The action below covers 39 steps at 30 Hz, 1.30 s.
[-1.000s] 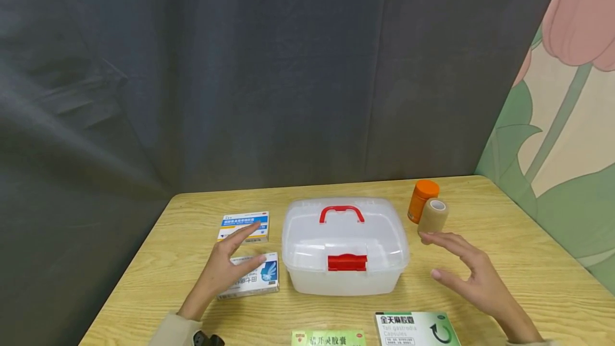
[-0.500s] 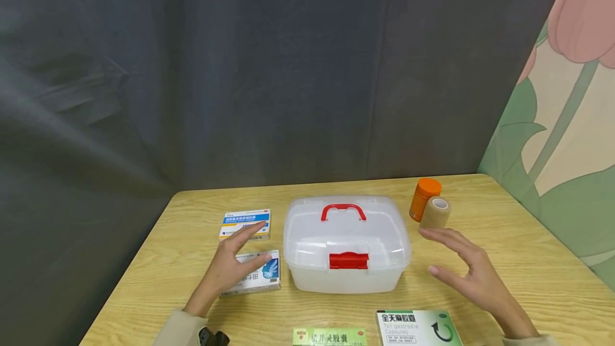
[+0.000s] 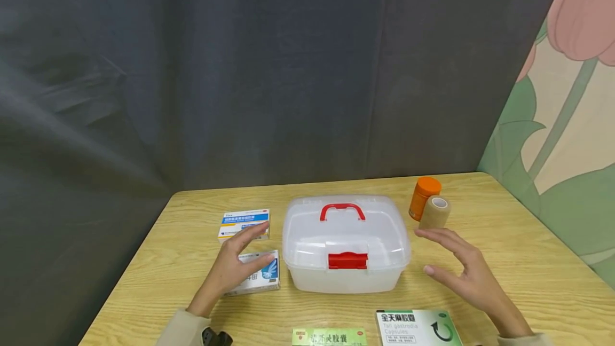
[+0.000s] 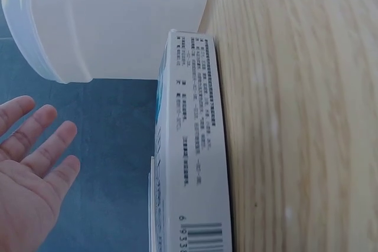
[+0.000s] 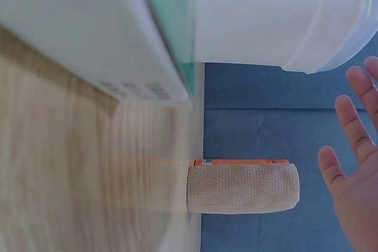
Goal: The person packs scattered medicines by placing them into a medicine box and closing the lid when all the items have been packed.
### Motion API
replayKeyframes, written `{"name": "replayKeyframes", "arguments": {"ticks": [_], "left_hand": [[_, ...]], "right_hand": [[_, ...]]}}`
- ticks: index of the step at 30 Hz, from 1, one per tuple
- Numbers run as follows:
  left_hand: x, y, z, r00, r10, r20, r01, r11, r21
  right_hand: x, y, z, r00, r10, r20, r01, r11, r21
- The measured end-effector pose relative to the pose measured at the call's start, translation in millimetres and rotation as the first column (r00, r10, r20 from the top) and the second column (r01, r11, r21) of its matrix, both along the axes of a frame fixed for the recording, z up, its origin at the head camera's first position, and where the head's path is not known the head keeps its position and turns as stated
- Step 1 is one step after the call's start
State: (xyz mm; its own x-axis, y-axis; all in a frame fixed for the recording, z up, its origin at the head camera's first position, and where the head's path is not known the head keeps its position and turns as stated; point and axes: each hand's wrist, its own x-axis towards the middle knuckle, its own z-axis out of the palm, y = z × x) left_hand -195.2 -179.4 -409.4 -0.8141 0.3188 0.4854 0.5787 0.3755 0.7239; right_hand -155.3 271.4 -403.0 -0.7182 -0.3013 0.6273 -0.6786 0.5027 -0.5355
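The translucent box stands on the wooden table between the two hands, its lid down. Its long axis runs left to right, from one hand toward the other, so each hand faces a short end. The red handle lies along that same axis on top, and the red latch is on the long side nearest the person.

The left hand hangs to the left of the box, fingers apart and almost straight, with nothing in its hold. The right hand mirrors it on the other side, thumb and fingers well spread, also holding nothing. Both are near the ends without touching them. Neither hand is clearly the nearer; the gaps look much alike in the head view (both hands are raised above the table, so the true spacing is hard to judge).

What the approach turns on, it seems, is that each palm is roughly turned inward to its own end. A white carton with a blue emblem lies partly behind the left hand in the head view, just beside the box. Beyond the right fingertips, apart from them, stands a tan bandage roll, with an orange bottle just behind it.
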Motion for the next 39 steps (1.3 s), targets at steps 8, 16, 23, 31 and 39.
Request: {"name": "replayKeyframes", "arguments": {"ticks": [8,16,23,31,39], "left_hand": [[0.8,8.3,2.6,0.999,-0.037,-0.001,0.037,0.999,0.033],[0.4,11.1,-0.4,0.999,-0.033,-0.001,0.033,0.999,0.031],[1.1,13.2,0.3,1.0,-0.024,0.001,0.024,0.999,0.045],[0.1,17.1,-0.4,1.0,-0.019,-0.009,0.02,0.998,0.053],[2.7,22.6,2.8,1.0,0.013,0.001,-0.013,0.999,0.042]], "right_hand": [[-1.2,-2.5,-1.1,1.0,0.01,-0.002,-0.01,1.0,-0.01],[1.7,-5.6,-1.0,0.999,-0.025,0.026,0.025,1.0,0.002],[3.8,-4.2,4.0,0.999,-0.036,0.008,0.036,0.999,0.023],[2.9,-7.5,1.3,0.998,-0.059,0.025,0.059,0.998,0.02],[1.1,-13.1,1.6,0.998,-0.063,0.008,0.063,0.998,0.014]]}}
